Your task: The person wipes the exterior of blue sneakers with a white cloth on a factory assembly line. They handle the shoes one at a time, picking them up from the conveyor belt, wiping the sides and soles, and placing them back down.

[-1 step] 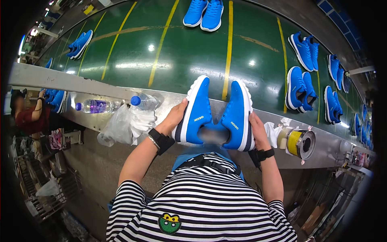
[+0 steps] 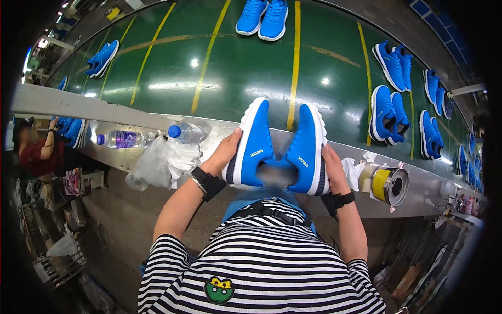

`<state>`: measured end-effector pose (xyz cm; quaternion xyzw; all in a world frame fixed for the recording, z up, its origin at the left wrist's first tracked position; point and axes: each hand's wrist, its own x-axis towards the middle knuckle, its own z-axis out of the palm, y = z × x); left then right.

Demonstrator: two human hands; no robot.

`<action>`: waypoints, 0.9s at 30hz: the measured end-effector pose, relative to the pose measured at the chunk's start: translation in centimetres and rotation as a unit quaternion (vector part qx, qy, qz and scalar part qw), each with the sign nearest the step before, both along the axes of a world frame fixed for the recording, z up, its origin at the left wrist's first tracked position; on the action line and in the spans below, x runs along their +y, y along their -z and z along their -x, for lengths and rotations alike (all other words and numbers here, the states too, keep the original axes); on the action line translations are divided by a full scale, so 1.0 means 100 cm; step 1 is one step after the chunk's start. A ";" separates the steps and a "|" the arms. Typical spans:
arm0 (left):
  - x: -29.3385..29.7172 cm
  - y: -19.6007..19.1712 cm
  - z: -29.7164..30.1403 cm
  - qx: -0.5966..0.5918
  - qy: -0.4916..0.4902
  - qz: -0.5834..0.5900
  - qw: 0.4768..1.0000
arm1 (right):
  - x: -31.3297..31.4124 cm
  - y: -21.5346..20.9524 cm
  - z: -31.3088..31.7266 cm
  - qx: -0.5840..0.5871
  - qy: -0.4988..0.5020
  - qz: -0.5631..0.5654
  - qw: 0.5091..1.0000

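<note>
A pair of blue sneakers with white soles is held up in front of me, toes pointing away and the heels toward me. My left hand (image 2: 227, 150) grips the left sneaker (image 2: 254, 140) from its outer side, fingers hidden behind the sole. On the other side, my right hand (image 2: 334, 168) holds the right sneaker (image 2: 305, 144) by its outer sole near the heel. The shoes stand apart at the toes and come close together at the ankle openings. Both are above the metal ledge (image 2: 219, 137) at the edge of the green belt.
The green belt (image 2: 157, 68) with yellow lines carries several sneaker pairs, one pair (image 2: 261, 20) straight ahead. Bottles (image 2: 123, 138) and a plastic bag (image 2: 149, 165) lie on the ledge at left. At right is a round tin (image 2: 389, 186). Another person (image 2: 39, 152) is at far left.
</note>
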<state>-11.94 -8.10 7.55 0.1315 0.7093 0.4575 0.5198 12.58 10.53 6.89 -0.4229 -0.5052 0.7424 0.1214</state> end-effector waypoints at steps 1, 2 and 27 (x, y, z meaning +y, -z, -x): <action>0.004 -0.003 -0.002 -0.012 -0.013 -0.004 1.000 | 0.000 0.002 0.002 0.013 0.014 0.000 1.000; 0.005 -0.008 -0.003 -0.017 -0.018 0.001 1.000 | -0.001 0.001 0.003 0.000 0.019 -0.003 1.000; 0.009 0.019 0.010 -0.220 -0.183 -0.059 0.957 | -0.003 0.001 0.021 0.093 0.124 0.129 0.979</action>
